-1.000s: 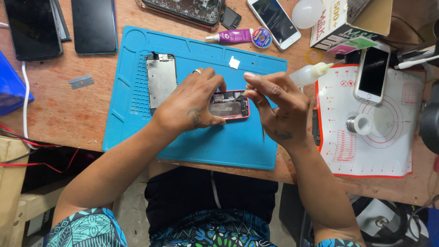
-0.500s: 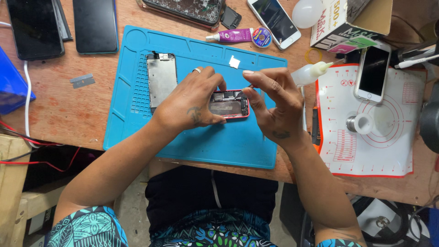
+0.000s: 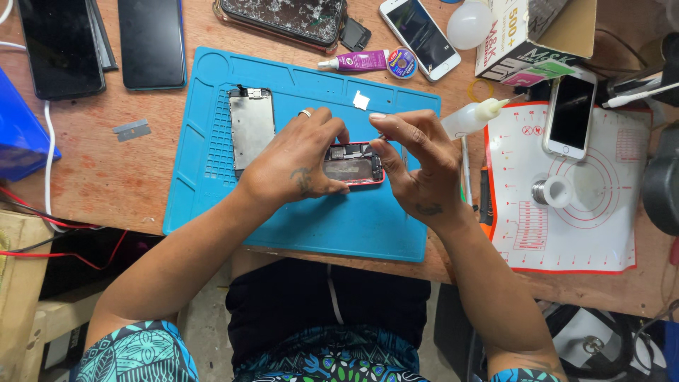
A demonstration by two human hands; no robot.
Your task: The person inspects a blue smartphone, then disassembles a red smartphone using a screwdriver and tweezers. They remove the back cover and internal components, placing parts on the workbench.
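Near the front-centre of the blue repair mat (image 3: pixel 212 205), itself laid mid-worktop (image 3: pixel 92 170), an opened phone body (image 3: pixel 353 164) with a red/pink frame is held flat, internals up.

Left hand (image 3: pixel 293 164): clasped over the phone's left end, fingers curled round the frame; ring worn. Phone steadied on the mat.

Right hand (image 3: pixel 417 159): thumb and forefinger pinched on a thin metal tool (image 3: pixel 382 136), prob. tweezers or fine driver; tip set at the phone's upper right corner. Tool type can't be told for sure.

Step in hand, as judged: fine work on a small part at the upper right corner of the open body, w/ screen already off. Next move is judged to call for a steady left-hand brace and a small, light lift or turn at the tip; no sideways slip onto the board.

Phone look: metal shields and dark board seen inside, no display fitted, frame edge glossy.

Also logged:
- detached screen panel (image 3: pixel 252 126), back up, at the mat's rear left.
- purple glue tube (image 3: pixel 357 61), just past the mat's rear edge.
- squeeze bottle (image 3: pixel 470 117), clear, by the mat's right rear corner.
- white phone (image 3: pixel 570 113), on the white-and-red mat (image 3: pixel 566 240) at the worktop's right.
- cracked tablet (image 3: pixel 283 18), rear edge.
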